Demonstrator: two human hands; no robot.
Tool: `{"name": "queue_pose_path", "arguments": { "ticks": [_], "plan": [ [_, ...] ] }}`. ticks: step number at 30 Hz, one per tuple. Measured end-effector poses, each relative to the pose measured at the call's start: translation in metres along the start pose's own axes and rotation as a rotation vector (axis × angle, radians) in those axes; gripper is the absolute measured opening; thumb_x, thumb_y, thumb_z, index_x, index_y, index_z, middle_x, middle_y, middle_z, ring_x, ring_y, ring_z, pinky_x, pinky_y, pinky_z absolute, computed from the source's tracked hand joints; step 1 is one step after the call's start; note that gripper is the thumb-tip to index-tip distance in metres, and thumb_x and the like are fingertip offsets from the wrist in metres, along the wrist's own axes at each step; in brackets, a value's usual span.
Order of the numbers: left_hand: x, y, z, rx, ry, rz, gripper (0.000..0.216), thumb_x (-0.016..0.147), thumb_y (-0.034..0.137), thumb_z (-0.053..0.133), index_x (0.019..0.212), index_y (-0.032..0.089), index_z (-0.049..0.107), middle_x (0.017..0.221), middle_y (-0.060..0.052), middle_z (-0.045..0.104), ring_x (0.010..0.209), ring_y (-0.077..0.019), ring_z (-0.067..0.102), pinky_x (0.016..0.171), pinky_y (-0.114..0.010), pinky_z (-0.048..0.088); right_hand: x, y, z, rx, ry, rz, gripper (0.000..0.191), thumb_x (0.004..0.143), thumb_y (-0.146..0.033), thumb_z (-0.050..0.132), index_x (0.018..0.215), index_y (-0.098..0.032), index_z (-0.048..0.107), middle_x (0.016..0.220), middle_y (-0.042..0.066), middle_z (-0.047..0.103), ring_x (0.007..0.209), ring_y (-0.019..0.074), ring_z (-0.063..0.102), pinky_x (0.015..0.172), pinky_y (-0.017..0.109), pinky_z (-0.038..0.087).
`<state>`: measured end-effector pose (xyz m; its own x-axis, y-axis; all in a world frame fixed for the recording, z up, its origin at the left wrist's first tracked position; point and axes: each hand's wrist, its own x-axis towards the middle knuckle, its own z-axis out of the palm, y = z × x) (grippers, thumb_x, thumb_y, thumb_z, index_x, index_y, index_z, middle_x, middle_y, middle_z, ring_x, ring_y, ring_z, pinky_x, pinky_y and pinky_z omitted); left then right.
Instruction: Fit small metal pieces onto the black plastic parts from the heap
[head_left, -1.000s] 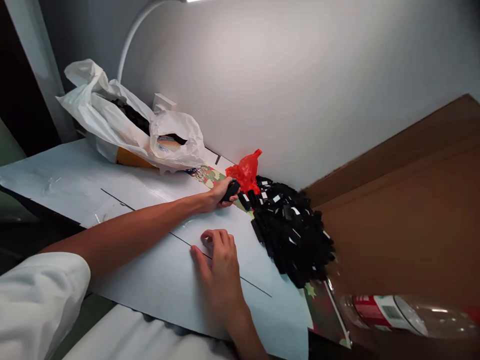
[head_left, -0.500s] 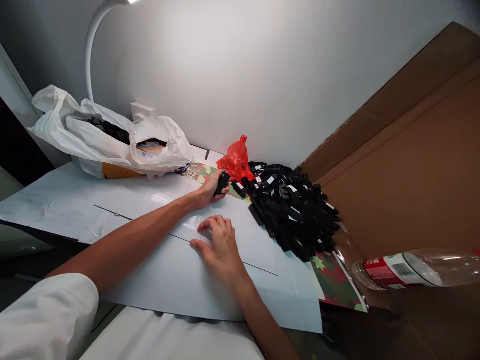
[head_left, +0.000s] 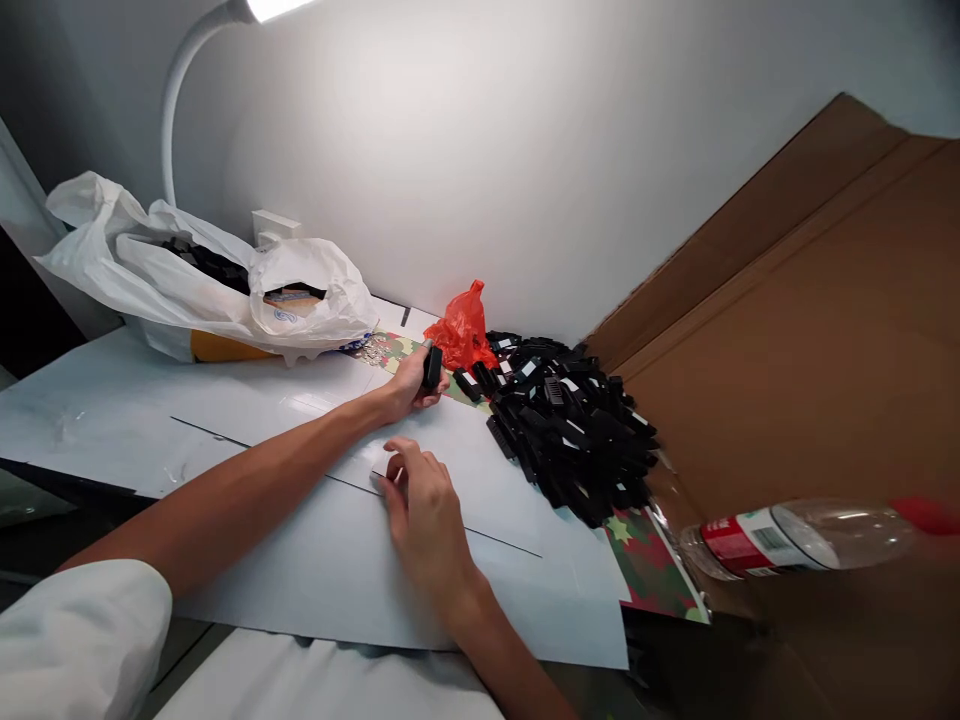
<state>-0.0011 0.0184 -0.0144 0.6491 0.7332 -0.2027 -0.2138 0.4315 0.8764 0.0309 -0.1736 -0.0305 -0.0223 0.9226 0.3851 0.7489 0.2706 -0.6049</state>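
My left hand (head_left: 411, 384) is closed around a small black plastic piece (head_left: 432, 369), held upright just above the white board (head_left: 300, 590). Nearer to me, my right hand (head_left: 427, 505) hovers low over the board. Its fingers are curled, with thumb and fingertips drawn near each other. Something small and pale shows at the fingertips, too small to name. To the right of both hands lies a heap of black plastic pieces (head_left: 574, 425), several with white labels and some with ribbed sides.
A white plastic bag (head_left: 180, 290) holding black pieces stands at the left. A red plastic bag (head_left: 461, 325) sits behind the heap. A lamp (head_left: 172, 120) lights the wall. Cardboard (head_left: 810, 350) rises at the right, with a clear bottle (head_left: 840, 535) before it.
My right hand has curled, its thumb and fingers closer together, and shifted slightly left. My left hand keeps the black piece, now turned more upright. The view has shifted slightly.
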Motion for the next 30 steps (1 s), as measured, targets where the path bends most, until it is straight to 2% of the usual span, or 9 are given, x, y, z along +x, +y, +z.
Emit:
{"name": "queue_pose_path", "arguments": {
  "ticks": [2,4,7,11,15,19,22,26,30],
  "plan": [
    [-0.002,0.002,0.000,0.025,-0.002,-0.001,0.061,0.107,0.052,0.019,0.062,0.021,0.045,0.043,-0.003,0.044,0.029,-0.0092,0.035,0.032,-0.020,0.015,0.000,0.002,-0.002,-0.083,0.023,-0.115,0.037,0.101,-0.004,0.048,0.131,-0.021,0.061,0.094,0.005,0.070,0.087,0.0246,0.061,0.077,0.037,0.048],
    [-0.002,0.002,-0.002,0.030,-0.013,0.009,0.062,0.107,0.051,0.020,0.059,0.021,0.044,0.041,-0.003,0.042,0.029,-0.0094,0.034,0.032,-0.021,0.016,0.001,0.002,-0.006,-0.163,0.040,-0.217,0.038,0.101,-0.002,0.044,0.126,-0.021,0.066,0.095,0.007,0.072,0.087,0.0247,0.061,0.074,0.037,0.048],
    [0.001,-0.002,-0.006,-0.013,-0.030,0.053,0.062,0.106,0.055,0.026,0.058,0.021,0.045,0.042,-0.004,0.044,0.030,-0.0098,0.033,0.032,-0.021,0.017,0.005,-0.001,-0.022,-0.183,0.082,-0.280,0.034,0.103,-0.005,0.046,0.117,-0.021,0.071,0.095,0.007,0.073,0.086,0.0232,0.063,0.072,0.035,0.051],
    [0.009,-0.008,-0.011,-0.064,-0.036,0.066,0.058,0.104,0.056,0.034,0.060,0.021,0.048,0.041,-0.003,0.043,0.031,-0.0106,0.031,0.032,-0.022,0.017,0.027,-0.003,-0.057,-0.094,0.171,-0.301,0.018,0.104,-0.018,0.058,0.104,-0.023,0.074,0.092,0.005,0.075,0.086,0.0204,0.069,0.077,0.033,0.056],
    [0.007,-0.008,-0.013,-0.071,-0.061,0.073,0.054,0.103,0.049,0.037,0.056,0.023,0.043,0.039,-0.003,0.040,0.031,-0.0112,0.030,0.033,-0.022,0.022,0.080,0.020,-0.084,0.148,0.234,-0.188,0.010,0.096,-0.032,0.070,0.093,-0.023,0.072,0.087,0.003,0.076,0.079,0.0187,0.071,0.077,0.034,0.060],
    [0.001,-0.002,-0.012,-0.031,-0.161,0.077,0.054,0.103,0.047,0.037,0.055,0.022,0.044,0.039,-0.003,0.039,0.031,-0.0099,0.029,0.033,-0.022,0.022,0.134,0.069,-0.073,0.516,0.306,-0.061,0.027,0.083,-0.046,0.080,0.084,-0.021,0.069,0.088,0.005,0.074,0.084,0.0210,0.070,0.080,0.035,0.060],
    [-0.001,-0.001,-0.010,0.008,-0.156,0.062,0.052,0.103,0.044,0.036,0.057,0.022,0.047,0.036,-0.001,0.035,0.029,-0.0096,0.025,0.032,-0.022,0.018,0.150,0.102,-0.052,0.810,0.398,0.090,0.032,0.075,-0.048,0.082,0.083,-0.020,0.069,0.090,0.005,0.073,0.086,0.0199,0.068,0.085,0.036,0.057],
    [0.000,-0.001,-0.006,0.054,-0.087,0.076,0.051,0.104,0.039,0.031,0.059,0.022,0.048,0.033,0.000,0.034,0.028,-0.0099,0.024,0.032,-0.021,0.016,0.145,0.119,-0.035,0.966,0.308,0.199,0.031,0.065,-0.043,0.089,0.079,-0.021,0.072,0.091,0.004,0.072,0.087,0.0186,0.065,0.087,0.034,0.054],
    [0.002,0.000,-0.003,0.088,-0.039,0.093,0.050,0.104,0.037,0.028,0.059,0.022,0.046,0.034,-0.001,0.036,0.027,-0.0100,0.025,0.033,-0.022,0.017,0.141,0.117,-0.035,0.992,0.184,0.239,0.030,0.063,-0.042,0.092,0.078,-0.022,0.076,0.090,0.003,0.073,0.087,0.0190,0.065,0.087,0.033,0.053]
  ]
}}
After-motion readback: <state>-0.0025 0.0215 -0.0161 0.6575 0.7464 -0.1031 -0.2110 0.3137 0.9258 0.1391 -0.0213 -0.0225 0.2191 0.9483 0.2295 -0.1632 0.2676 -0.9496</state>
